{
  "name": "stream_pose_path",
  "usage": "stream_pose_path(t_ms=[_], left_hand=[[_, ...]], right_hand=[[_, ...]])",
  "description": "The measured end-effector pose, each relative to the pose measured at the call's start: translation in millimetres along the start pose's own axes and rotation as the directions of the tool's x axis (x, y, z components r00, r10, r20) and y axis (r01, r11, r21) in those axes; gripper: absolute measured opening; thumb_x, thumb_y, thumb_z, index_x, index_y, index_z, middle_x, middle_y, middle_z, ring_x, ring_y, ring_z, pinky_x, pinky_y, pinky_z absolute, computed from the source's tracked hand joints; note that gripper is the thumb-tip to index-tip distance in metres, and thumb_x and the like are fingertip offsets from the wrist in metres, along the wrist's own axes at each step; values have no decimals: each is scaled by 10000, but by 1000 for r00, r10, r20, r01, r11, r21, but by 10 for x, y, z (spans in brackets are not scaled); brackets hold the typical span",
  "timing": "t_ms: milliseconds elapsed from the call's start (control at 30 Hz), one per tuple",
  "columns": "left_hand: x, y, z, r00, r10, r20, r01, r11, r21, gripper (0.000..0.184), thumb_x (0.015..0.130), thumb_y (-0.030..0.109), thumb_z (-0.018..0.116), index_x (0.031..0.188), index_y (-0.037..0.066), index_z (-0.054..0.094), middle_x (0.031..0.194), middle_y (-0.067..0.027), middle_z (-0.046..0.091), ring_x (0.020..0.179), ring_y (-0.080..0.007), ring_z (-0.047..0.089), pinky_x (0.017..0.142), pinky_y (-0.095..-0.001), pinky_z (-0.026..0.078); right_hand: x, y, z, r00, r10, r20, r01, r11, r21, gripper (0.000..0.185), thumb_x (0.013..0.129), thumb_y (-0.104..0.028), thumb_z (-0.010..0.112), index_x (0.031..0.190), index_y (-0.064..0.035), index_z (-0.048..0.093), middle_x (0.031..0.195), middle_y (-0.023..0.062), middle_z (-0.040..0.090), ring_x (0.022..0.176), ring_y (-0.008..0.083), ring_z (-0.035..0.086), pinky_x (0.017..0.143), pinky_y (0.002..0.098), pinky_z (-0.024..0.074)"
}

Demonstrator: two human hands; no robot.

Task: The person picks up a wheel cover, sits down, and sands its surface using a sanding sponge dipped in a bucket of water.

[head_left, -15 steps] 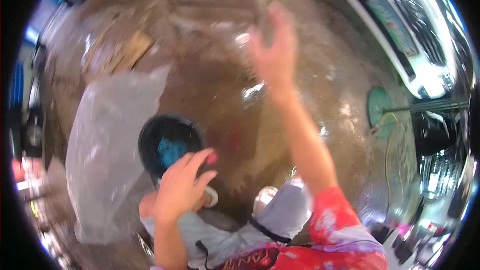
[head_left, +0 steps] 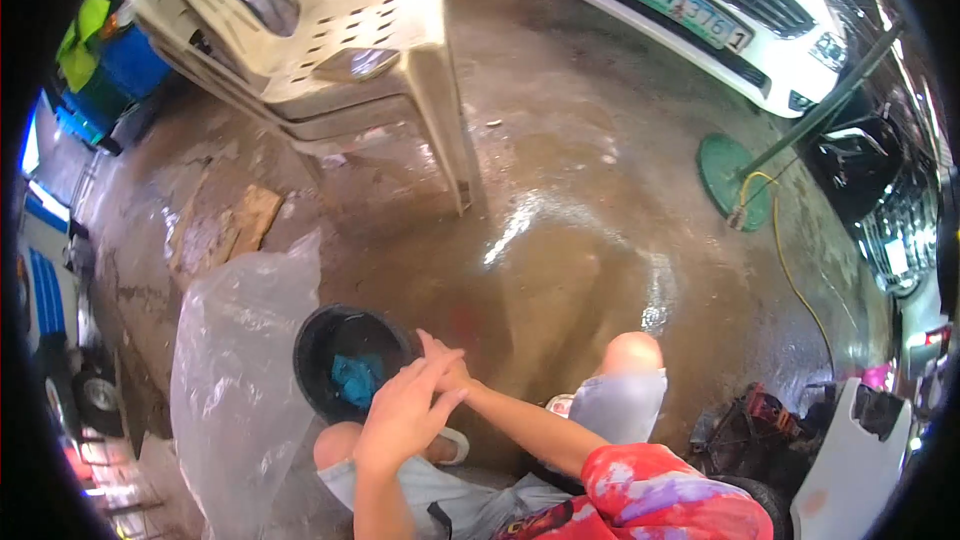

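My left hand (head_left: 412, 392) lies across my right hand (head_left: 450, 370) above my lap, with its fingers stretched out. Part of the right hand is hidden beneath it; the fingers that show are extended. Any small thing between the palms would be out of sight. Just left of both hands is a black bucket (head_left: 305, 365), and a wet-looking blue cloth (head_left: 357, 380) lies inside it. A flat, shiny, phone-like object (head_left: 356, 64) rests on the seat of the beige stacked plastic chairs (head_left: 425, 12), well away from my hands.
Clear plastic sheeting (head_left: 240, 370) spreads left of the bucket. A flattened piece of cardboard (head_left: 255, 220) lies on the wet floor. A white car (head_left: 790, 85) stands ahead right, near a green round stand base (head_left: 715, 180) with a yellow cord (head_left: 790, 260). A white panel (head_left: 850, 460) is at lower right.
My right hand has come back from near the chairs to meet my left hand beside the bucket. The view has shifted, bringing the chairs and the phone-like object fully into sight.
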State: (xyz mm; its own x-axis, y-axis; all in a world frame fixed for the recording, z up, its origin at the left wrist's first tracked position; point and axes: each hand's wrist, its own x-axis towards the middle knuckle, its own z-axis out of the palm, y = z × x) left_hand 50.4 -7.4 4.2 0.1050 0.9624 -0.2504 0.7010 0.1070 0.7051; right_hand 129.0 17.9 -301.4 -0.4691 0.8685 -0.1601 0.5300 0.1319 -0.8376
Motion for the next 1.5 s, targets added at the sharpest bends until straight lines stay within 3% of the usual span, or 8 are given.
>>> stream_pose_path(t_ms=[333,600,800,867,1133,1267,1333,1500], left_hand=[[-121,-330,-88,975,-187,-123,190,982,18,455,934,282,704,1361,150,619,1128,-120,708,1035,-303,690,909,-415,533],[-140,-391,-214,956,-239,-172,241,970,-8,468,932,260,714,1381,170,615,1134,-117,698,1002,-283,673,924,-412,532],[-71,-156,-187,973,-200,-115,192,978,-77,466,949,220,695,1401,164,597,1154,-125,687,1048,-274,669,906,-406,546],[-6,-41,-134,979,-171,-113,169,985,-29,465,941,226,699,1389,159,597,1145,-120,686,1004,-299,680,882,-410,549],[507,254,272,994,106,39,-101,989,-108,469,939,278,699,1377,143,599,1169,-131,691,1046,-332,673,915,-421,526],[997,-155,202,916,-161,367,250,946,-208,440,928,284,699,1341,148,638,1162,-146,721,1053,-316,699,924,-421,533],[1338,-421,135,914,-291,284,305,952,-5,419,937,288,687,1323,126,654,1165,-162,732,1040,-327,712,948,-425,531],[1312,-1727,491,980,-184,75,192,975,-110,414,956,284,653,1275,19,666,1288,-214,676,1247,-379,619,1064,-431,478]], right_hand=[[121,-228,172,967,227,-114,-199,956,217,429,727,-208,767,1095,-61,602,974,233,726,954,453,699,833,528,542],[68,141,-679,948,265,-175,-201,927,316,275,695,-43,730,957,-35,647,687,-18,563,626,101,518,600,302,469],[-4,772,-1716,873,347,-343,-298,936,186,402,735,-8,702,1136,14,698,865,54,725,761,140,664,707,310,540],[26,1002,-2088,841,438,-318,-333,882,333,433,703,-65,719,1135,-62,754,859,64,747,778,155,684,776,316,545],[373,1454,-3447,722,524,-451,-571,820,39,409,725,-77,735,1122,-154,790,992,99,791,921,236,756,869,343,565],[473,1389,-3932,902,376,-210,-426,851,-308,447,736,-114,788,1180,-106,741,1134,154,757,1059,289,721,941,397,560],[264,1051,-4018,862,389,-326,-469,856,-219,458,753,-140,774,1208,-133,720,1167,156,736,1099,321,695,956,427,554],[-995,174,-4200,809,452,-375,-516,852,-88,485,834,-176,698,1315,-153,641,1279,140,675,1190,319,640,1003,451,521]])
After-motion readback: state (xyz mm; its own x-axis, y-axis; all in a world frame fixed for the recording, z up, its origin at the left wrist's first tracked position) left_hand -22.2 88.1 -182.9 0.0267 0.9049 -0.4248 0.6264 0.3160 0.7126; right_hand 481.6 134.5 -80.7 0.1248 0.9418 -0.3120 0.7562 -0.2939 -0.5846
